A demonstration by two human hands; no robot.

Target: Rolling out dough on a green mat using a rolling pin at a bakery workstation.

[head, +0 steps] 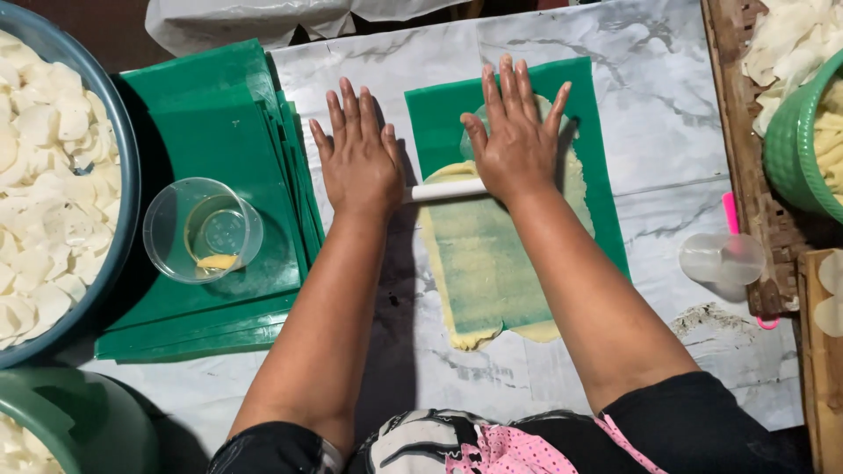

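Both my palms press flat on a white rolling pin (446, 190) that lies across a green plastic sheet (593, 132). My left hand (358, 158) rests on the pin's left end, over the marble-patterned table. My right hand (514, 136) covers the pin's right part, fingers spread. Under the pin a thin yellowish dough (483, 263) is rolled out flat, reaching from the sheet toward me.
A stack of green sheets (202, 114) at left carries a clear plastic cup (202, 230) with some yellow liquid. A big dark basin (123, 158) of white slices stands far left. A green bucket (83, 417) sits near left. Right: green basket (790, 149), small clear cup (722, 257).
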